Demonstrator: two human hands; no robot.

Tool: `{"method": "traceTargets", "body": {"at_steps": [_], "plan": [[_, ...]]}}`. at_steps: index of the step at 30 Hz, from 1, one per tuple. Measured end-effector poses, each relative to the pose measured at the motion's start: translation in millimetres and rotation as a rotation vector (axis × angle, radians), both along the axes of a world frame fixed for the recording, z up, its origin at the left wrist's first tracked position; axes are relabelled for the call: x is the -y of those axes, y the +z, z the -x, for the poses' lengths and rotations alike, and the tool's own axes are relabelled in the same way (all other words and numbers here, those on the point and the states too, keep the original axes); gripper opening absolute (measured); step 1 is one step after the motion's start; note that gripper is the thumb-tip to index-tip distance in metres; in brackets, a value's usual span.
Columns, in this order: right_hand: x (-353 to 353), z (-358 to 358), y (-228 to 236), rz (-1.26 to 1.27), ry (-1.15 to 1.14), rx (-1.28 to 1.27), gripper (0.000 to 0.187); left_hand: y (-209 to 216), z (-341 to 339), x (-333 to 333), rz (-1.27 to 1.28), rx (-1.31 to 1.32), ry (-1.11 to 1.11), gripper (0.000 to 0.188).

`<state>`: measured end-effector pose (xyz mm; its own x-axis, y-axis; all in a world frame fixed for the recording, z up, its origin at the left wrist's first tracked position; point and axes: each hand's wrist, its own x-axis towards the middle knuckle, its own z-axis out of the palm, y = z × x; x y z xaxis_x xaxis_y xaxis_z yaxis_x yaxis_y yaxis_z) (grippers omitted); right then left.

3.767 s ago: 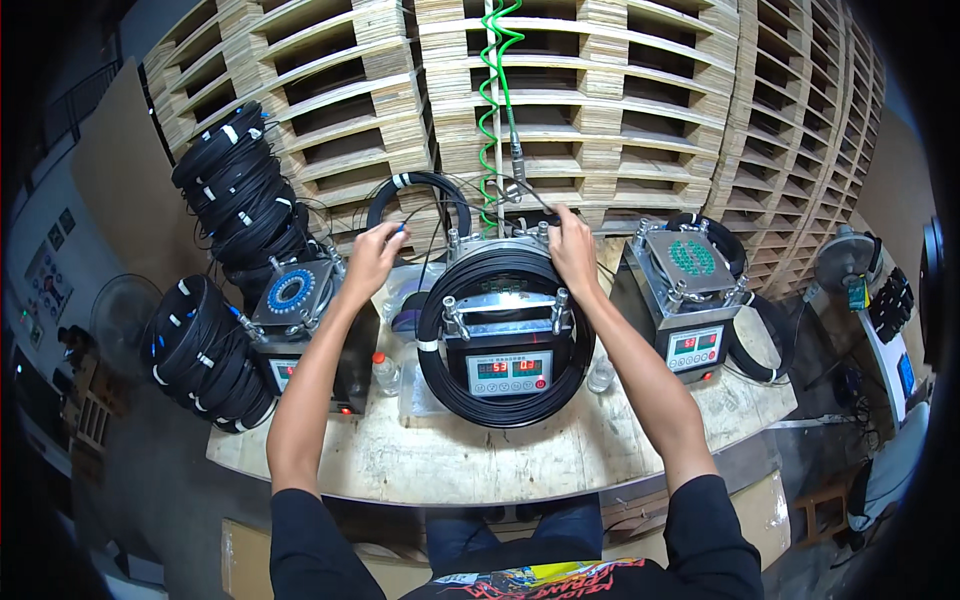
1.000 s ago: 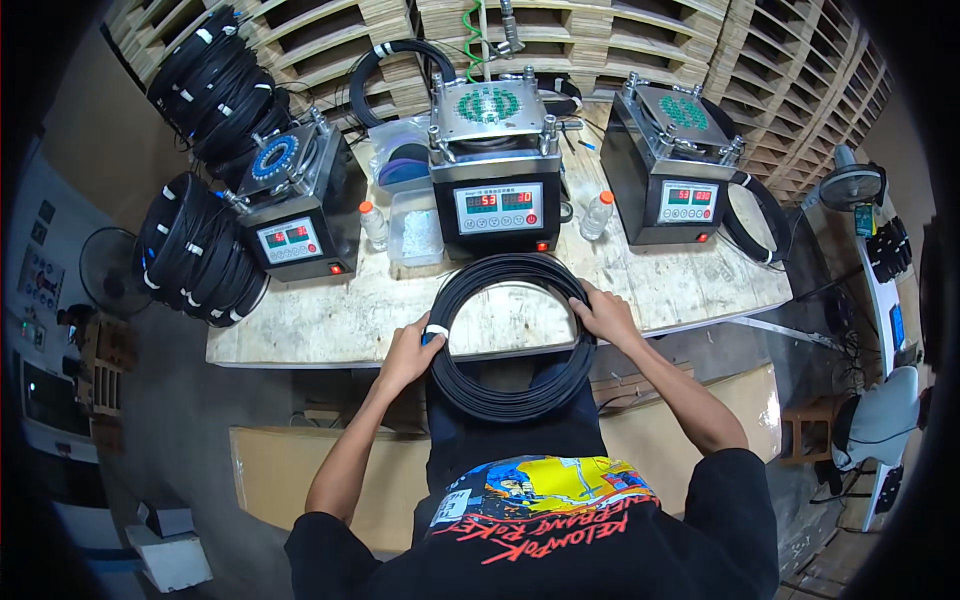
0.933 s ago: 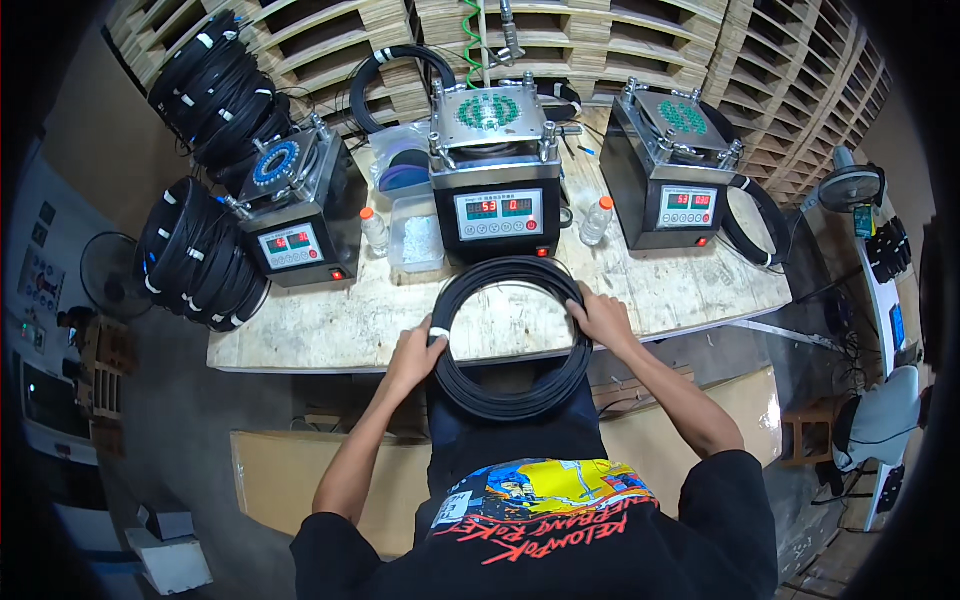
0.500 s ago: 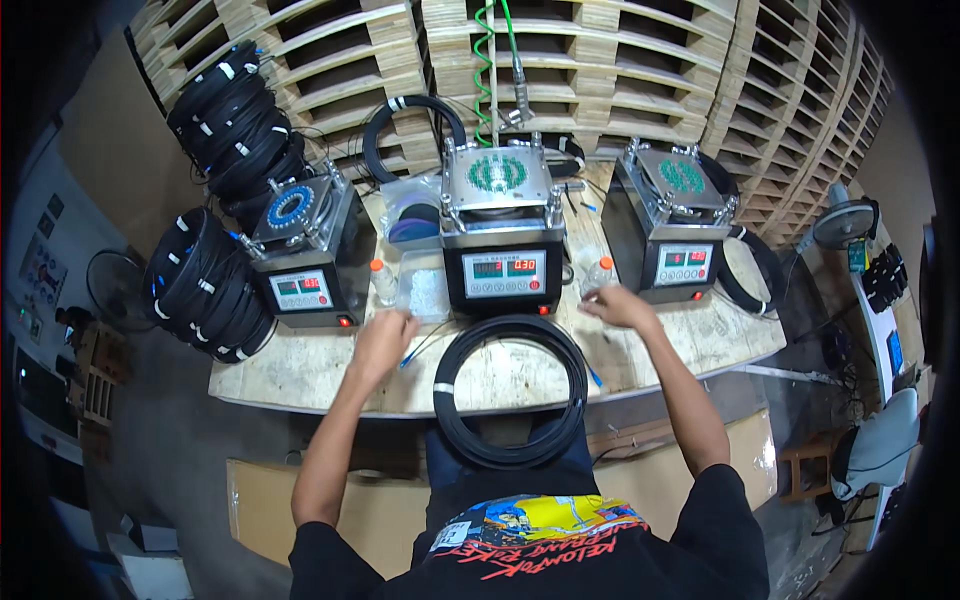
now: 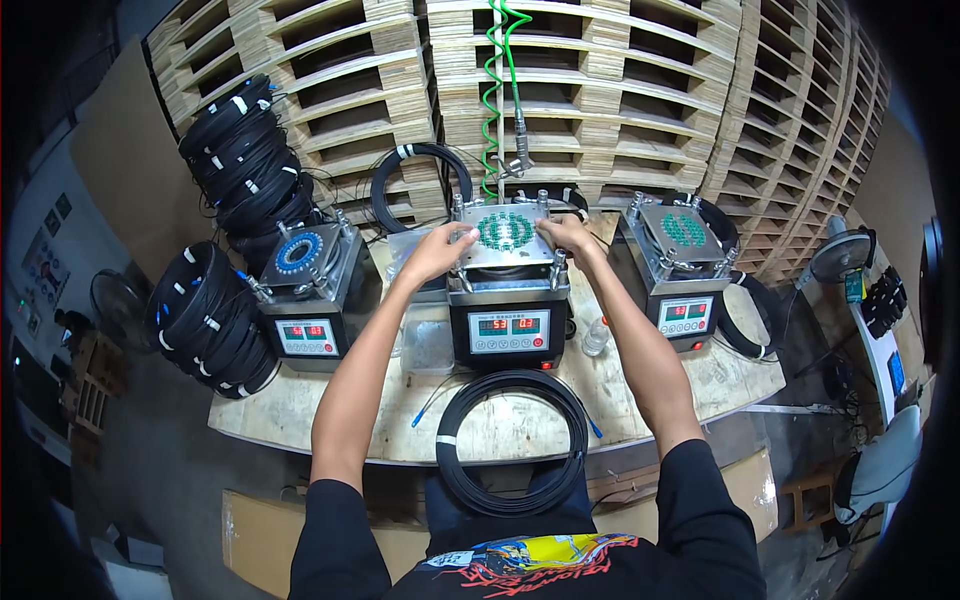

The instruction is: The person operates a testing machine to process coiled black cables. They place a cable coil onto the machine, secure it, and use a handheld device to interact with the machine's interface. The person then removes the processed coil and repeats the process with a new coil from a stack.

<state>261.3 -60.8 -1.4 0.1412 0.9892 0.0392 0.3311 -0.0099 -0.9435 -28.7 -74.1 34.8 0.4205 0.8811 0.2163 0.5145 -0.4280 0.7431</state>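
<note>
My left hand (image 5: pixel 437 254) is at the left edge of the metal top plate (image 5: pixel 482 257) on the middle machine, thumb on top and fingers curled by the far left post. At the far right corner my right hand (image 5: pixel 570 235) grips the same plate from the other side. Both hands are closed on its edges; some fingertips are hidden. Green connectors (image 5: pixel 506 232) stand in a ring on the plate. Below it, the polishing machine (image 5: pixel 461 330) has a lit red display. A coil of black cable (image 5: pixel 448 470) with blue tips rests at the table's front edge.
Similar machines stand left (image 5: pixel 303 335) and right (image 5: pixel 684 313). Stacked black cable coils (image 5: pixel 215 325) fill the left side. Beside the middle machine are a plastic tub (image 5: pixel 428 345) and a small bottle (image 5: pixel 596 338). Wooden pallets (image 5: pixel 590 50) and a green air hose (image 5: pixel 512 60) rise behind.
Both hands have moved up and inward from beside the middle machine onto its top plate. The displays read differently. The whole view has shifted, so the table sits lower.
</note>
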Motion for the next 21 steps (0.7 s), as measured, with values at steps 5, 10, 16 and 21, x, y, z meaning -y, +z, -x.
{"method": "traceTargets", "body": {"at_steps": [5, 10, 16, 21], "plan": [[8.9, 13.7, 44.4, 0.073, -0.057, -0.415, 0.022, 22.5, 10.8, 18.4, 0.196, 0.070, -0.029, 0.059], [-13.3, 54.4, 85.1, -0.022, 0.060, -0.670, 0.021, 2.4, 14.0, -4.0, -0.136, 0.208, 0.025, 0.038], [-33.2, 115.5, 99.9, -0.102, 0.141, -0.554, 0.022, -31.1, 18.9, -30.0, -0.379, 0.031, 0.202, 0.030], [-30.8, 105.7, 109.2, -0.233, 0.146, -0.519, 0.023, -37.8, 17.2, -49.4, -0.264, -0.004, 0.303, 0.040]]}}
